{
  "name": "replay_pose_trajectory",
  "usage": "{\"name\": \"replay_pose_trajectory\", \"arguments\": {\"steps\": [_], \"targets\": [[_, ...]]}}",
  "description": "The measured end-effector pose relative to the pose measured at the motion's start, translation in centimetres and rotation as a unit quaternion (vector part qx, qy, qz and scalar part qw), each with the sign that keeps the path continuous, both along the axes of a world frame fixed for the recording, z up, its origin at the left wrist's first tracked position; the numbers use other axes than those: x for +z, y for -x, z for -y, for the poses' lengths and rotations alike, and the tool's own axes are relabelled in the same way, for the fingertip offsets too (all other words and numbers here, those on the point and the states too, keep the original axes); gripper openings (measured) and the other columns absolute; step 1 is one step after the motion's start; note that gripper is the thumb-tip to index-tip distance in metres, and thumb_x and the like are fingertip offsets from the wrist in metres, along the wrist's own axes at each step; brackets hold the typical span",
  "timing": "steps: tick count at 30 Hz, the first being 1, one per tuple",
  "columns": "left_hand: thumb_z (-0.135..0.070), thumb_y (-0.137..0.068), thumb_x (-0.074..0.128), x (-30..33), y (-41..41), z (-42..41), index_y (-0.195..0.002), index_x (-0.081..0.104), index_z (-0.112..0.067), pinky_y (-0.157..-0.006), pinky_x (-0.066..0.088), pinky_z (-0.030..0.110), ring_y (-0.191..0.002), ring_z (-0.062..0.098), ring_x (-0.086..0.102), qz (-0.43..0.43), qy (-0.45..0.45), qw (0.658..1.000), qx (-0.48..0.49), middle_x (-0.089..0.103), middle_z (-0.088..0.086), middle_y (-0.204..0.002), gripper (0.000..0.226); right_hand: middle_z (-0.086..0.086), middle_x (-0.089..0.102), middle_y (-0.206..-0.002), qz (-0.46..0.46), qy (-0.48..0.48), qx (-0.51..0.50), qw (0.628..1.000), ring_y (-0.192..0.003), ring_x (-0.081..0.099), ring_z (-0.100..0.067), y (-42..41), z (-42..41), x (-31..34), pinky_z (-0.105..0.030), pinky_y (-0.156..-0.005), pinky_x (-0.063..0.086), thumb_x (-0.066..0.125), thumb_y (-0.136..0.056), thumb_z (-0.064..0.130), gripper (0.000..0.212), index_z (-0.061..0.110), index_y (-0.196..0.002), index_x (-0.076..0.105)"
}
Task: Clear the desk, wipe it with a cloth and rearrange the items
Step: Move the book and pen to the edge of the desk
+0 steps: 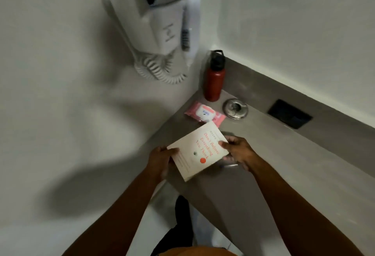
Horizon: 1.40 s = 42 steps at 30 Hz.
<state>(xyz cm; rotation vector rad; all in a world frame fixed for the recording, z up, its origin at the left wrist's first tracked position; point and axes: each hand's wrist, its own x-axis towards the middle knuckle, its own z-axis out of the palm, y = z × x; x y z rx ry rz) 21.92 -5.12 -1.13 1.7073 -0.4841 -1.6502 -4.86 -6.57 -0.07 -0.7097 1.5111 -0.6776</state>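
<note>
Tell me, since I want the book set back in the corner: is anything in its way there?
Yes. The pink wipes pack lies just beyond the book, with the red bottle behind it in the corner and a metal ashtray beside them.

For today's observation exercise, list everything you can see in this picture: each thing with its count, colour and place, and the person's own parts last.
book: 1, cream with red title, held over desk's near corner
wipes pack: 1, pink, on desk behind book
bottle: 1, red with black cap, upright in desk corner
metal dish: 1, silver, right of bottle
socket plate: 1, black, set in desk by wall
pen: 1, colour unclear, under right hand
hair dryer: 1, white, on wall
desk: 1, grey
left hand: on book's left edge
right hand: on book's right edge
</note>
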Motion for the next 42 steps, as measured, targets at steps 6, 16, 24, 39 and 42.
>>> {"name": "replay_pose_trajectory", "arguments": {"steps": [6, 16, 24, 39, 42], "targets": [[0.009, -0.091, 0.062, -1.0, -5.1, 0.0, -0.094, 0.061, -0.002, -0.05, 0.06, 0.027, -0.081, 0.023, 0.071, 0.007, -0.057, 0.991, 0.121, 0.071, 0.017, -0.097, 0.012, -0.013, 0.072, -0.113, -0.042, 0.011, 0.064, 0.997, -0.091, 0.071, -0.027, -8.1, 7.7, -1.4, -0.036, -0.062, 0.062, 0.067, -0.093, 0.01, 0.032, 0.005, -0.124, 0.066], [0.006, -0.081, 0.077, -2.6, -5.9, 0.3, -0.089, 0.06, -0.005, -0.084, 0.062, 0.045, -0.094, 0.032, 0.072, 0.122, -0.062, 0.987, 0.079, 0.07, 0.023, -0.11, 0.021, -0.014, 0.076, -0.103, -0.232, 0.045, 0.167, 0.957, -0.079, 0.074, -0.023, -10.8, 10.6, -4.0, -0.038, -0.073, 0.063, 0.078, -0.084, 0.016, 0.026, 0.004, -0.107, 0.073], [-0.019, -0.087, 0.076, -1.2, -5.5, -0.1, -0.116, 0.062, -0.007, -0.093, 0.054, 0.031, -0.114, 0.027, 0.064, 0.424, 0.055, 0.886, -0.179, 0.063, 0.012, -0.123, 0.034, -0.018, 0.069, -0.121, -0.338, 0.199, 0.264, 0.881, -0.112, 0.066, -0.032, -6.9, 6.1, -0.4, -0.036, -0.092, 0.051, 0.07, -0.09, 0.012, 0.03, -0.003, -0.117, 0.07], [-0.018, -0.091, 0.051, -3.4, 16.4, 0.3, -0.107, 0.06, -0.01, -0.096, 0.052, 0.042, -0.116, 0.032, 0.057, 0.431, 0.31, 0.581, -0.618, 0.058, 0.01, -0.122, 0.02, -0.008, 0.059, -0.131, -0.49, 0.016, 0.273, 0.828, -0.118, 0.059, -0.029, 8.0, -4.9, -1.6, -0.039, -0.098, 0.051, 0.052, -0.098, 0.037, 0.03, 0.026, -0.124, 0.063], [-0.017, -0.095, 0.049, -3.8, 16.8, 0.4, -0.115, 0.059, -0.01, -0.098, 0.049, 0.042, -0.118, 0.032, 0.056, 0.461, 0.314, 0.554, -0.618, 0.058, 0.011, -0.125, 0.023, -0.01, 0.053, -0.139, -0.49, 0.037, 0.313, 0.813, -0.123, 0.056, -0.031, 7.3, -4.1, -1.4, -0.038, -0.099, 0.047, 0.051, -0.099, 0.036, 0.035, 0.024, -0.132, 0.055]]}}
